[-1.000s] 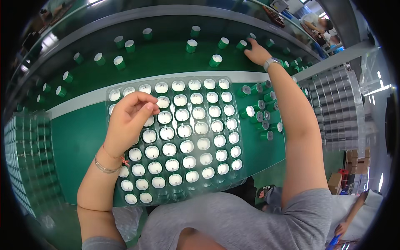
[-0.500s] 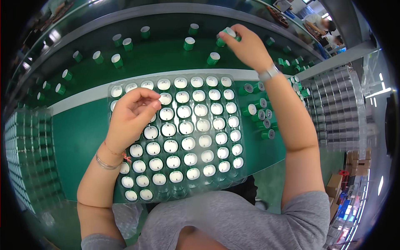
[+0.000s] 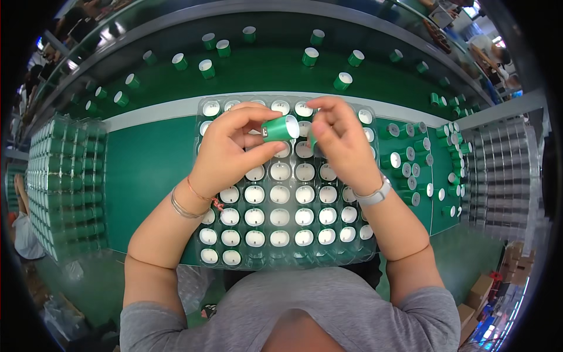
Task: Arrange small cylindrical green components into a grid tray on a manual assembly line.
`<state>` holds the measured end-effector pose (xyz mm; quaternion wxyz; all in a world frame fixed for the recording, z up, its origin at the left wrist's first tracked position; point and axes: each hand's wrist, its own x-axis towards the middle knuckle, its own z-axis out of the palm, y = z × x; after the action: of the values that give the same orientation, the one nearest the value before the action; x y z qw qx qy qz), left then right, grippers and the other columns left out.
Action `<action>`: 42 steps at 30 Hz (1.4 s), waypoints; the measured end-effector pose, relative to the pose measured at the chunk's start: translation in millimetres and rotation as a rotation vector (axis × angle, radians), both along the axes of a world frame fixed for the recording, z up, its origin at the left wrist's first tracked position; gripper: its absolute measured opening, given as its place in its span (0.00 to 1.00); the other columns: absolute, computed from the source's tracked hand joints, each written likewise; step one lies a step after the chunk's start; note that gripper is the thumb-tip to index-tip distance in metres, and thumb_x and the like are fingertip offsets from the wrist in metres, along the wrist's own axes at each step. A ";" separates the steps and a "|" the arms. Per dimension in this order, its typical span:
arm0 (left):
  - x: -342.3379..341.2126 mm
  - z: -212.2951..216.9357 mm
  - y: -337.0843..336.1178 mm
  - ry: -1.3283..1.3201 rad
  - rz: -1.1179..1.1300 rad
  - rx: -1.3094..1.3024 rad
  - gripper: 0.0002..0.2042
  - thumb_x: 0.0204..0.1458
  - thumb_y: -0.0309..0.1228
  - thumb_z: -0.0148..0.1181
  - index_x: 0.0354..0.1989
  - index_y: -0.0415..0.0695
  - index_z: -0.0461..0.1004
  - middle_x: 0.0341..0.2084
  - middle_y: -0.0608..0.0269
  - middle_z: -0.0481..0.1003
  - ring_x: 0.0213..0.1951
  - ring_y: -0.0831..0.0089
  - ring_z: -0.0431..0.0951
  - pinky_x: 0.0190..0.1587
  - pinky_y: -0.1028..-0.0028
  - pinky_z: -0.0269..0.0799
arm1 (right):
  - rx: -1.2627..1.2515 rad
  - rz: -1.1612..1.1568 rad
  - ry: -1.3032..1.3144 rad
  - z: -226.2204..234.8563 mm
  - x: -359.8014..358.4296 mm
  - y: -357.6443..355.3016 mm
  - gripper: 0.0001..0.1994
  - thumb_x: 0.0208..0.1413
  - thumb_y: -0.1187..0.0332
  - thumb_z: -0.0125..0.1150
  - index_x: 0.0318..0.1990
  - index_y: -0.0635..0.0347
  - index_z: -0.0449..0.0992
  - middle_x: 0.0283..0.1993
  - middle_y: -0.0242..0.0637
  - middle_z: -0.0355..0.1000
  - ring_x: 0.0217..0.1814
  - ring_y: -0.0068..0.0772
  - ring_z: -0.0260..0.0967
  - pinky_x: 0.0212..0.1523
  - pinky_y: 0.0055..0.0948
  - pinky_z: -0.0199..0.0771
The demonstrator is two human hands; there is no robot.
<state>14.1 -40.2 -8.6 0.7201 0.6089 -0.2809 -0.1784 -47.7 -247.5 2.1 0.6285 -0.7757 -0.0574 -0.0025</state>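
Observation:
My left hand (image 3: 231, 146) holds a small green cylinder (image 3: 280, 128) with a white end, tipped on its side above the clear plastic tray (image 3: 363, 258). My right hand (image 3: 340, 141) is beside it, fingers pinched, and touches the cylinder's white end; a second green piece peeks out under its fingers. The tray's pockets are filled with several upright green cylinders showing white tops (image 3: 280, 194).
Several loose green cylinders (image 3: 309, 56) stand on the dark green belt at the back. More cylinders (image 3: 410, 170) cluster at the right of the tray. Stacked filled trays (image 3: 64, 182) sit at the left, empty clear trays (image 3: 504, 176) at the right.
My right hand came back from the far belt to the tray's middle. My left hand lifted off the tray and now holds a green cylinder between both hands.

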 end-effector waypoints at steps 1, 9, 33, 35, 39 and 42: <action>1.1 -2.9 0.3 -0.003 0.017 -0.019 0.19 0.46 0.14 0.65 0.49 0.34 0.73 0.48 0.59 0.68 0.49 0.71 0.73 0.52 0.72 0.77 | 0.171 -0.084 0.111 2.3 1.4 -1.3 0.15 0.64 0.60 0.53 0.51 0.61 0.68 0.35 0.32 0.70 0.37 0.17 0.66 0.35 0.17 0.65; 7.0 -7.9 -4.6 -0.031 0.040 0.023 0.20 0.47 0.15 0.65 0.51 0.34 0.72 0.48 0.58 0.70 0.50 0.73 0.73 0.52 0.74 0.75 | 0.602 -0.098 0.292 -14.1 13.0 -19.0 0.17 0.68 0.59 0.44 0.50 0.64 0.70 0.37 0.35 0.69 0.36 0.24 0.66 0.33 0.25 0.64; 9.5 -7.7 -8.6 0.166 0.031 0.074 0.16 0.50 0.21 0.66 0.48 0.34 0.75 0.34 0.63 0.76 0.35 0.79 0.76 0.36 0.82 0.73 | 0.465 0.104 0.298 -9.9 13.2 -25.7 0.16 0.66 0.66 0.50 0.55 0.67 0.68 0.42 0.38 0.72 0.37 0.26 0.71 0.40 0.24 0.73; 9.7 -9.2 -9.8 0.160 0.028 0.066 0.16 0.50 0.21 0.65 0.48 0.35 0.75 0.34 0.63 0.76 0.35 0.80 0.76 0.36 0.82 0.73 | 0.527 0.100 0.314 -8.4 13.4 -26.3 0.16 0.67 0.64 0.48 0.54 0.68 0.69 0.42 0.39 0.72 0.37 0.28 0.71 0.41 0.26 0.73; 9.5 -8.5 -8.5 0.152 0.025 0.059 0.16 0.51 0.21 0.65 0.49 0.35 0.75 0.37 0.61 0.77 0.37 0.79 0.77 0.38 0.81 0.74 | 0.551 0.119 0.257 -12.9 14.0 -27.9 0.14 0.65 0.69 0.51 0.52 0.69 0.70 0.46 0.40 0.70 0.42 0.29 0.70 0.42 0.28 0.74; 11.3 -9.7 -9.8 0.171 0.025 0.024 0.16 0.52 0.23 0.65 0.49 0.34 0.75 0.38 0.60 0.77 0.38 0.78 0.77 0.40 0.79 0.75 | 0.401 0.075 0.065 -15.6 14.3 -25.3 0.15 0.58 0.79 0.54 0.53 0.68 0.68 0.52 0.40 0.66 0.51 0.30 0.68 0.50 0.31 0.73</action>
<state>25.4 -50.0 -18.3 0.7363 0.6033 -0.2088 -0.2241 -33.4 -272.8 -13.5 0.7715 -0.6320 -0.0643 0.0349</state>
